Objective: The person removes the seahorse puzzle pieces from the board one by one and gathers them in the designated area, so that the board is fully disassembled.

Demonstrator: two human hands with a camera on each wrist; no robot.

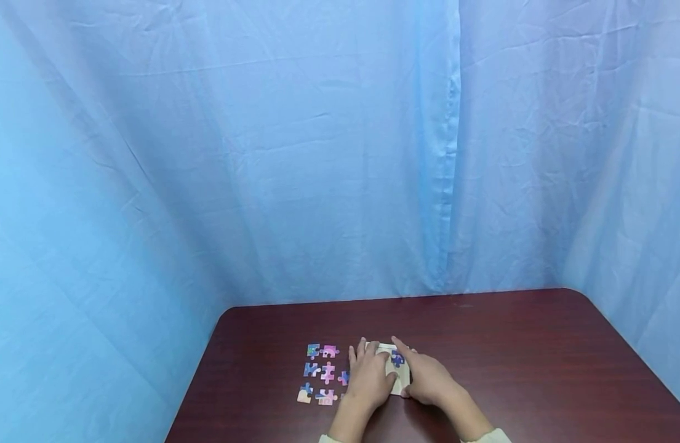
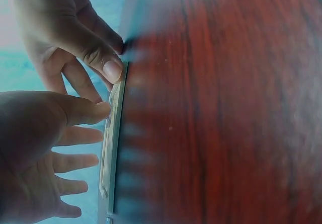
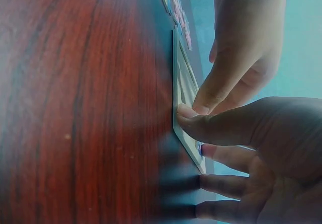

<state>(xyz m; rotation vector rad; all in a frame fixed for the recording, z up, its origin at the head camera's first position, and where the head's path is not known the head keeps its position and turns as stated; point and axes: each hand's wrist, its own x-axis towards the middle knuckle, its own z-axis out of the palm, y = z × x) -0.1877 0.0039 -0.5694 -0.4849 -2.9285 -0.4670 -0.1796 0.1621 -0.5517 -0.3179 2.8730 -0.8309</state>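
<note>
A pale shallow puzzle tray lies on the table under both hands. Inside it, near the far right corner, sits a blue-purple jigsaw piece. My left hand rests over the tray's left side with fingers spread and straight, its thumb reaching onto the tray floor. Along the right side is my right hand, index finger stretched toward the far edge beside the piece and thumb at the near right corner. In the right wrist view the two thumbs meet over the tray edge. The left hand hides much of the tray.
Left of the tray, several loose jigsaw pieces in pink and blue lie in rough rows, some partly behind the left hand. The dark red-brown table extends to the right. Blue curtains hang behind and at both sides.
</note>
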